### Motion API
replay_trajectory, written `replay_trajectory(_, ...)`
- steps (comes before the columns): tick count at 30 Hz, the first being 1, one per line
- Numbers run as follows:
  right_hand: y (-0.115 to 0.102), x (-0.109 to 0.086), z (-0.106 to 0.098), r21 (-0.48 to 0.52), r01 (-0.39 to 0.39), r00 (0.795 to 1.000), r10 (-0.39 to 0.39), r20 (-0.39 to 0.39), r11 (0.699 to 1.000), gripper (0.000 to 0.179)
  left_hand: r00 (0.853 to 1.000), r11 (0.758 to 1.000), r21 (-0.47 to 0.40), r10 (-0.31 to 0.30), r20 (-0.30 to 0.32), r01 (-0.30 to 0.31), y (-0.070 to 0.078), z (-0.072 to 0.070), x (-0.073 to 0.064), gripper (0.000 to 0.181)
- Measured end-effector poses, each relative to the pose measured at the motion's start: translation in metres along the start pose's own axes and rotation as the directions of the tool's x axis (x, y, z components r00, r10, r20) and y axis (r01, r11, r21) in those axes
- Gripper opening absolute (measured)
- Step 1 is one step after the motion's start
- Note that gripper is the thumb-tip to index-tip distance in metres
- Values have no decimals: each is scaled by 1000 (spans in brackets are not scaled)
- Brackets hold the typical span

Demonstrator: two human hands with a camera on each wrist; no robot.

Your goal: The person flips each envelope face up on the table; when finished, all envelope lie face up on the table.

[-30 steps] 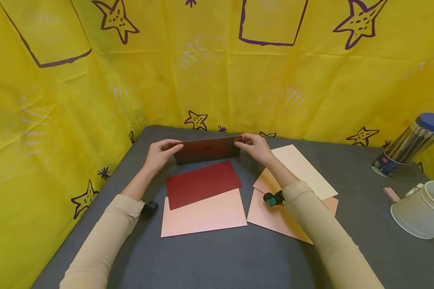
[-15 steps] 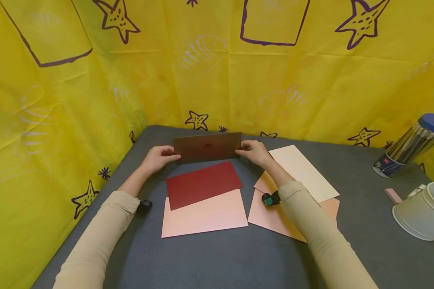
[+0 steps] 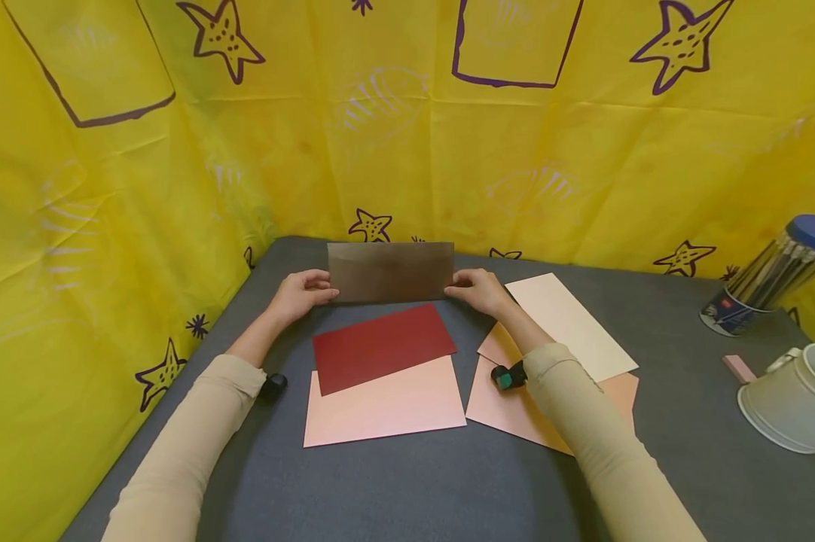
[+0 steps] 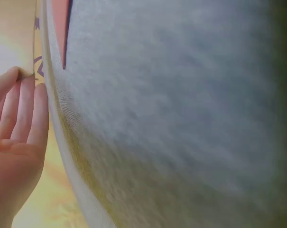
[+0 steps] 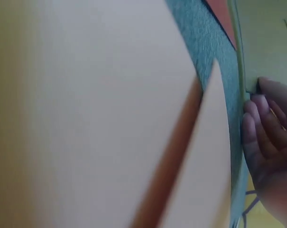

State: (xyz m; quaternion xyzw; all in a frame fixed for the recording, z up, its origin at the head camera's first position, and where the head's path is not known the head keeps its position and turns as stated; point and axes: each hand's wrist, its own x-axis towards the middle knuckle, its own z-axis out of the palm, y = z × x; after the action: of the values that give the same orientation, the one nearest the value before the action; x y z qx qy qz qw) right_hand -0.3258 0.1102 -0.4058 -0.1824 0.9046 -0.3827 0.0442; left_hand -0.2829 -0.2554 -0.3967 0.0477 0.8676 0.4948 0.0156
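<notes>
A brown, rectangular piece of card [image 3: 390,272] stands upright at the far side of the grey table, its broad face towards me. My left hand [image 3: 299,296] pinches its lower left corner, thumb in front and fingers behind. At the lower right corner my right hand [image 3: 478,291] pinches it the same way. The left wrist view shows the left thumb on the corner of the card [image 4: 13,35]. In the right wrist view, the right thumb presses the other corner of the card [image 5: 266,52]. Nearer me lies a dark red card [image 3: 383,348], partly over a pale pink card [image 3: 387,403].
Right of these, a cream card [image 3: 570,324] overlaps peach-pink cards [image 3: 496,399], partly under my right forearm. Farther right are a tub of pencils [image 3: 736,309], a small pink block [image 3: 739,368] and a white bucket [image 3: 787,406]. A yellow patterned cloth [image 3: 407,150] hangs behind the table.
Both hands have slid from the card's upper corners down to its lower ones. The card's top edge has risen and levelled, and its face now looks lighter. The other cards lie still.
</notes>
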Motion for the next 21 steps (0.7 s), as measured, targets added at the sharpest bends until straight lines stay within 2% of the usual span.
replay_trajectory(3,-1,1,2,66,-35,999,36,-14,997,27,999,990,-137,-36,-22,32,1,2,6,47)
replay_trajectory(10,-4,6,10,227,-137,986,154,-62,964,36,986,954,-284,-130,-103,97,6,7,21,49)
replay_trajectory(15,-6,8,13,277,-177,971,213,-105,944,41,970,934,-341,-172,-174,104,7,13,29,47)
replay_trajectory(21,-7,10,15,288,-225,953,272,-136,931,41,961,933,-344,-187,-205,108,5,19,36,45)
